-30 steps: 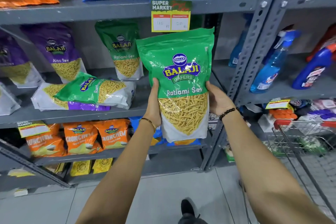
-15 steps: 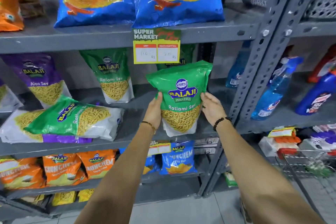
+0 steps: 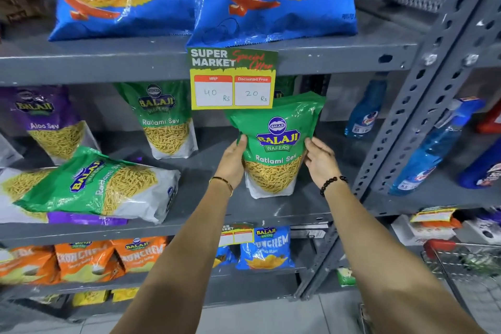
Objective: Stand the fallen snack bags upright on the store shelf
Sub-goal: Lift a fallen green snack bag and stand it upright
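The left hand (image 3: 233, 161) and the right hand (image 3: 320, 161) are clasping the green Ratlami Sev bag (image 3: 276, 144) from opposite sides at its mid-height, where the green print gives way to the clear window. The left thumb is wrapping onto the front face; the right fingers are spreading along the side edge, and whether they are pressing firmly or only steadying cannot be confirmed from this angle. Between the hands, the bag is standing upright, with its base appearing to rest on the middle shelf (image 3: 271, 211), though the contact line is partly shadowed.

Handling judgement: the pouch is looking light and soft-walled, with glossy, slippery film and brittle contents settling low. A two-sided hold at the filled lower half is giving the best control; squeezing hard is risking crushed sev, and gripping the thin top seal is likely to let the body swing.

Just above the grip, the bag's top corner is sitting behind the price tag (image 3: 233, 78). Left of the grip, a second Ratlami Sev bag (image 3: 162, 119) is standing at the back. Farther left and nearer, a fallen green bag (image 3: 92, 187) is lying flat across a purple bag (image 3: 86, 218), both awaiting righting. Right of the grip, beyond the upright post (image 3: 406, 116), spray bottles (image 3: 433, 154) are standing well apart
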### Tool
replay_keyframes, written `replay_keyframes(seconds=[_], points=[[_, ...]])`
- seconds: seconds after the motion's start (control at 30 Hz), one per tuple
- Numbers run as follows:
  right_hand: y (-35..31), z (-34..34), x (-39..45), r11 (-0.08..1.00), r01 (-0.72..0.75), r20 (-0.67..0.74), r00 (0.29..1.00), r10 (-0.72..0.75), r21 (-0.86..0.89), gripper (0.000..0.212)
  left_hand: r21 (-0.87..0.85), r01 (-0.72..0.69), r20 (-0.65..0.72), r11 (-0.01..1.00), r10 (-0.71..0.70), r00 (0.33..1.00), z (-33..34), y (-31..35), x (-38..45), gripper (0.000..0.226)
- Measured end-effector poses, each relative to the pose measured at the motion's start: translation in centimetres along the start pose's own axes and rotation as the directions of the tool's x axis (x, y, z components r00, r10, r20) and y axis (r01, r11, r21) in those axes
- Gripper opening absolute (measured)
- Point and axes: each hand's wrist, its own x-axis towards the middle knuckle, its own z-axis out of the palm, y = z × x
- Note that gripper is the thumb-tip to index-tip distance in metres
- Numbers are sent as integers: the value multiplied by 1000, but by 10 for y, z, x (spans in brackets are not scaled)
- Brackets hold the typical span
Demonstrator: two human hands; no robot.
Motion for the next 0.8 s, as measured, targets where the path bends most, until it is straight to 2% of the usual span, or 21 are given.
replay_keyframes(seconds=[0.13, 0.23, 0.3, 0.4, 0.47, 0.5, 0.57, 0.63, 0.7, 0.77, 0.8], points=[[4, 5, -14, 999, 28, -43, 999, -26, 36, 23, -83, -4, 24, 997, 6, 1000, -5, 5, -11, 36], [11, 12, -32, 998, 54, -180, 983, -49, 27, 37, -74, 22, 18, 997, -21, 1000, -17, 11, -30, 41], [18, 19, -47, 996, 74, -319, 946, -58, 40, 41, -76, 43, -6, 996, -44, 999, -29, 14, -49, 42], [38, 35, -69, 991, 113, -537, 842, -55, 74, 34, -111, 86, -20, 990, -89, 996, -56, 13, -83, 48], [57, 52, -87, 994, 88, -573, 819, -38, 60, 11, -154, 126, -50, 980, -135, 990, -79, 6, -106, 50], [67, 64, -94, 997, 66, -567, 823, -37, 31, 13, -183, 143, -93, 973, -162, 982, -91, 1, -116, 51], [89, 89, -105, 1000, 7, -517, 856, -19, -25, 33, -277, 158, -208, 948, -220, 953, -114, -6, -136, 46], [106, 118, -118, 996, -40, -445, 895, -1, -82, 30, -375, 140, -353, 916, -281, 892, -137, -12, -146, 28], [117, 151, -126, 987, -53, -309, 951, 4, -150, 9, -427, 96, -506, 899, -326, 799, -162, -10, -152, 37], [122, 183, -126, 954, -38, -147, 989, -7, -297, 24, -484, 45, -572, 874, -355, 739, -186, -7, -152, 31], [122, 197, -127, 927, -7, -84, 996, -27, -375, 30, -522, 16, -585, 853, -372, 721, -196, -6, -149, 39]])
